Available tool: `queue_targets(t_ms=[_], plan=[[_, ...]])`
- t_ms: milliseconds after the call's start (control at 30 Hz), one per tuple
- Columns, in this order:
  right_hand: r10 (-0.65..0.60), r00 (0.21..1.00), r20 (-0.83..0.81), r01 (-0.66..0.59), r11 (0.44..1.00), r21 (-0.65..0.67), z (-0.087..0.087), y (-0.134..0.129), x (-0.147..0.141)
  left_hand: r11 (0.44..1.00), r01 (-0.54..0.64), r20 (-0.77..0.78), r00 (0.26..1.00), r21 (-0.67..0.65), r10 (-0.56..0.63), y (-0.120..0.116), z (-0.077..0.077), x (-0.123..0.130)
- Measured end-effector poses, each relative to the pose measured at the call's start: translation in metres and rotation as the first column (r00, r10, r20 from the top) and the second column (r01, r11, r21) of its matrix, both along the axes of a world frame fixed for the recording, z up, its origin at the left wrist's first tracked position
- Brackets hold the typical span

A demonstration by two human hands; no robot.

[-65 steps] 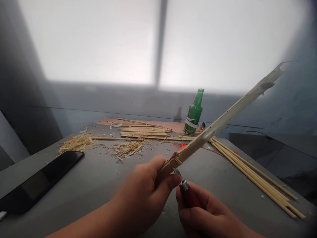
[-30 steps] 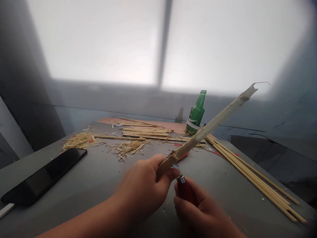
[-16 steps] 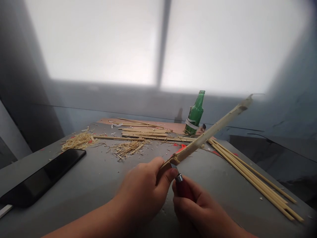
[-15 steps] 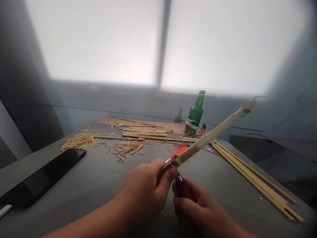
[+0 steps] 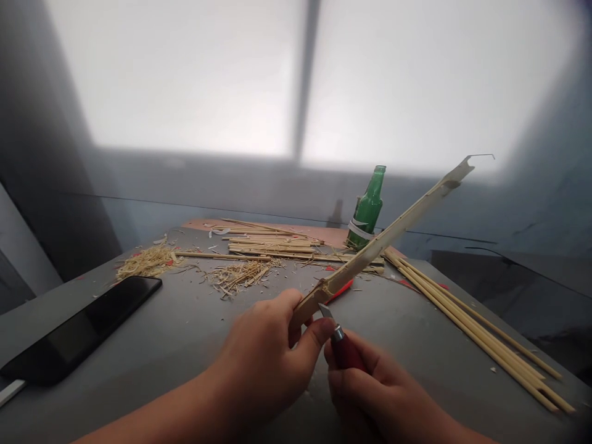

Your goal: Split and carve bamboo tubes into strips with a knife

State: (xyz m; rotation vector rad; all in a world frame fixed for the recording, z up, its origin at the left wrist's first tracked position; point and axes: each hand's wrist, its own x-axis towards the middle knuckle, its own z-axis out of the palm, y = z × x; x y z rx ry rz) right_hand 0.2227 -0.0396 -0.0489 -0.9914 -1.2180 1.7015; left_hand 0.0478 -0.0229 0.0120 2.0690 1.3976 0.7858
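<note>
My left hand is closed around the lower end of a split bamboo piece, which slants up to the right with its hollow side showing. A thin curl hangs off its far tip. My right hand grips the dark red handle of a carving knife with a metal collar. Its short blade points up beside the bamboo, just below a node. My left thumb rests against the knife near the collar. Behind the bamboo, a red object lies on the table, partly hidden.
A black phone lies at the left. Piles of shavings and several bamboo strips lie toward the back. A green bottle stands at the back edge. Long bamboo sticks run along the right side of the grey table.
The bamboo's far end has risen a little and shifted left. The knife blade, earlier at the node, is now lower and more exposed. Both hands keep their hold.
</note>
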Motion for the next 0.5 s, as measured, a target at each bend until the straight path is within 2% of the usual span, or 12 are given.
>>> queue_targets(t_ms=[267,500], plan=[[0.064,0.995,-0.073,-0.066,0.997,-0.026,0.0012,-0.0004,0.0015,1.0,0.025,0.009,1.0,-0.01,-0.025,-0.0011,0.0006,0.0009],[0.077,0.993,-0.093,-0.075,0.997,0.03,-0.0044,-0.0041,0.0058,0.999,0.039,0.085,0.996,-0.027,-0.037,-0.0004,-0.0011,0.0005]])
